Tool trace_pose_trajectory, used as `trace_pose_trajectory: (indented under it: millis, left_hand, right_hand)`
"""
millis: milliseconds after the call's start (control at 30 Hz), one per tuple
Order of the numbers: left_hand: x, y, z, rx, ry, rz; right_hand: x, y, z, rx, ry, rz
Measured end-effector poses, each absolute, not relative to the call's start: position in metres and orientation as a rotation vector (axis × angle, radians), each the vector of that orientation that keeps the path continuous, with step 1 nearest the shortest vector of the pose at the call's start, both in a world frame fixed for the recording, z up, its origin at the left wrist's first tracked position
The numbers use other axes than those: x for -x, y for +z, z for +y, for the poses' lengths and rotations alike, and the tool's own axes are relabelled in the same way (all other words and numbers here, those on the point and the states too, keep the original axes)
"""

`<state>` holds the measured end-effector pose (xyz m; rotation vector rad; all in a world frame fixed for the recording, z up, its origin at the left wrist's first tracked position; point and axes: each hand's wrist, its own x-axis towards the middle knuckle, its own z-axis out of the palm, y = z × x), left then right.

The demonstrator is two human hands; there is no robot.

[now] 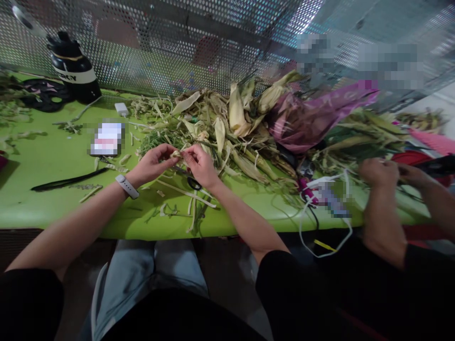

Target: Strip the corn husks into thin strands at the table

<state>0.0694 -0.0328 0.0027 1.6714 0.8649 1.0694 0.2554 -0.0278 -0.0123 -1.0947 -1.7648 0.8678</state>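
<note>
My left hand (156, 162) pinches a small pale piece of dried corn husk (175, 154) between thumb and fingers. Close beside it, my right hand (199, 165) has thumb and forefinger closed at the other side of the same piece. Both hands are just above the green table, at the near edge of a heap of dry corn husks (220, 135). Thin green sprigs (154, 142) lie behind my left hand. Below my hands is a dark ring-shaped handle (194, 183), its other part hidden. Long pale husk strips (185, 192) lie on the table near it.
At left are a black bottle (76, 71), a black mask (48, 94), a phone (105, 139), a white charger (121, 109) and a black strap (69, 180). A purple plastic bag (302, 121) sits right of the heap. A co-worker's hands (380, 173) work at far right, near a white cord (301, 227).
</note>
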Motion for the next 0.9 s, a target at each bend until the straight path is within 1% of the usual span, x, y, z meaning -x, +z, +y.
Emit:
trace_pose_trajectory:
  millis: [133,333,467,733,900]
  left_hand:
    - [-0.069,-0.004,-0.026,-1.501,1.133,0.890]
    - [-0.066,-0.010,-0.019,-1.298,1.157,0.867]
    - [-0.067,-0.009,-0.021,-1.346,1.102,0.846]
    - [-0.069,-0.007,-0.026,-1.534,1.077,0.884]
    - [-0.069,-0.011,-0.026,-1.679,1.072,0.883]
  right_hand:
    - [-0.256,-0.011,-0.026,1.063,0.936,-1.633]
    - [-0.256,-0.007,-0.027,0.816,0.974,-1.658]
    - [-0.256,-0.012,-0.024,0.855,0.889,-1.657]
    - [-0.264,-0.005,-0.019,1.001,0.944,-1.812]
    - [-0.268,-0.005,-0.017,1.009,1.004,-1.851]
